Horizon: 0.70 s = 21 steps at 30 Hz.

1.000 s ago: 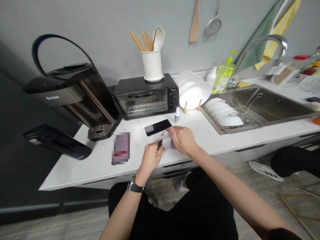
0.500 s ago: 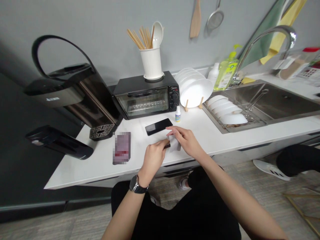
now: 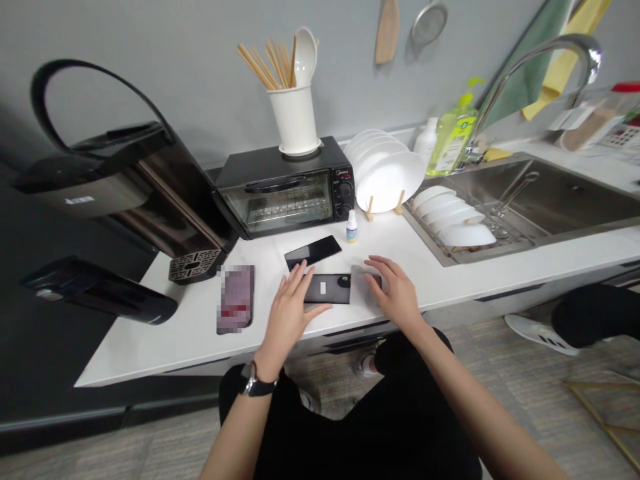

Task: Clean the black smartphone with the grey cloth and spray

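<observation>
A dark phone case with a small white label lies flat on the white counter. My left hand is at its left end, fingers spread, thumb along the near edge. My right hand hovers over a grey cloth-like piece just right of the case, fingers apart and curved. Behind the case lies a black phone, screen up. A small white bottle stands upright beyond it. Farther left is a pixelated purplish flat item.
A toaster oven stands at the back, carrying a white utensil holder. Left are a black dispenser machine and a dark cylinder. White plates and the sink with bowls are right. A person's shoe shows below.
My hands have moved apart, the left going left and the right going right. The dark case, earlier mostly hidden under my left hand, now lies visible between them. The view has shifted slightly.
</observation>
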{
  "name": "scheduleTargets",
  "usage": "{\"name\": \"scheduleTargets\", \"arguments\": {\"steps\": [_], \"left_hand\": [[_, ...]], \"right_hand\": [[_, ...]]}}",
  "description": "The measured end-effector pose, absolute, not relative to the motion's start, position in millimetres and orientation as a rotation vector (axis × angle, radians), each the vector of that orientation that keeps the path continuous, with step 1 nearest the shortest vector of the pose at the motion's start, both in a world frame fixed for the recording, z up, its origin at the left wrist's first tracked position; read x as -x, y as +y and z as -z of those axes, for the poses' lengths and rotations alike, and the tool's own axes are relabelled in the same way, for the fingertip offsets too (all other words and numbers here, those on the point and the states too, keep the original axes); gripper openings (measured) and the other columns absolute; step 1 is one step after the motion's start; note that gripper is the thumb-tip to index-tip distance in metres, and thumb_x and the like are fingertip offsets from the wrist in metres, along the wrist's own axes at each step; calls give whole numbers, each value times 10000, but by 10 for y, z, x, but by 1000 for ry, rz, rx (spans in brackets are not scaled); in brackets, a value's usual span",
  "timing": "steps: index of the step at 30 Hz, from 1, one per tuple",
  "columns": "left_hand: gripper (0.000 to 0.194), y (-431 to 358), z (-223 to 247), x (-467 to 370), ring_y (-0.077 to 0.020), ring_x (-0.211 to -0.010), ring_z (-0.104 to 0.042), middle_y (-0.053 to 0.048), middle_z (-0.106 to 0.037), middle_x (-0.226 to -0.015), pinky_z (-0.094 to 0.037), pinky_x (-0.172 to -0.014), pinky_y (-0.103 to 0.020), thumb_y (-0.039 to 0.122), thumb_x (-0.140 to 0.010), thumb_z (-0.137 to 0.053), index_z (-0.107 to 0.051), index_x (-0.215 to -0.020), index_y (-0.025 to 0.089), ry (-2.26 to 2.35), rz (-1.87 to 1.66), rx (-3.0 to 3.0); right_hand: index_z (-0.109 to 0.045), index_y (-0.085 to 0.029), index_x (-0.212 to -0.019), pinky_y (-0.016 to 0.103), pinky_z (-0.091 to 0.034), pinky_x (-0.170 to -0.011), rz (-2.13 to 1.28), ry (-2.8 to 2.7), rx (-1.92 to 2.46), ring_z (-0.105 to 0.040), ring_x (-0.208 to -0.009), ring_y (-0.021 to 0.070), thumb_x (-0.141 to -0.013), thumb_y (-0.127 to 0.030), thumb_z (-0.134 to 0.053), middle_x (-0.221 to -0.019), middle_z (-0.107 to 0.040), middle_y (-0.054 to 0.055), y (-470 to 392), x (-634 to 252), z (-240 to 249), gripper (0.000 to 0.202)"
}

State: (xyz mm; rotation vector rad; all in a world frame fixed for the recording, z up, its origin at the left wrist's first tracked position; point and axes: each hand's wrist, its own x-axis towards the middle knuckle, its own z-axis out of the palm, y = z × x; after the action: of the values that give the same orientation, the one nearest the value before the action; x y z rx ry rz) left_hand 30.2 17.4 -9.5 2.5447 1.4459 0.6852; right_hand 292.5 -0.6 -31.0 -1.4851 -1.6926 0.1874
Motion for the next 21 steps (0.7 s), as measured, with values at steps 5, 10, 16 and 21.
{"name": "scheduleTargets", "arguments": {"steps": [5,10,16,21], "left_hand": [[832,304,253,91,-287,-1521,-425,-125,-462,-1621,-345,-1267,-473,424,-924,-739,-308,-1623,292,1345,-594,-2359],[902,214,293,24,-297,-1427,-525,-103,-517,-1537,-435,-1194,-441,457,-864,-796,-316,-1617,331,1395,-656,-2328],[979,208,273,-17,-322,-1411,-535,-116,-536,-1529,-438,-1186,-477,446,-842,-813,-259,-1636,306,1442,-660,-2323],[862,214,259,6,-273,-1375,-556,-102,-551,-1490,-468,-1159,-437,158,-902,-633,-228,-1648,305,1394,-656,-2345]], "right_hand": [[-769,-234,-1134,427,-578,-939,-221,-1794,1518,-708,-1050,267,-1028,-340,-522,-1123,-782,87,-90,-3071,427,289],[-750,-209,-1172,419,-571,-957,-69,-1486,1529,-714,-1046,257,-1063,-366,-475,-1149,-772,110,-86,-2983,339,335],[-536,-129,-1508,657,-313,-1218,-19,-1994,1612,-418,-1506,365,-1091,-347,-397,-1579,-501,179,-122,-2333,406,491],[-461,-58,-1552,575,-336,-1248,-116,-2190,1413,-421,-1511,320,-1080,-315,-417,-1579,-471,226,-109,-1646,387,539]]}}
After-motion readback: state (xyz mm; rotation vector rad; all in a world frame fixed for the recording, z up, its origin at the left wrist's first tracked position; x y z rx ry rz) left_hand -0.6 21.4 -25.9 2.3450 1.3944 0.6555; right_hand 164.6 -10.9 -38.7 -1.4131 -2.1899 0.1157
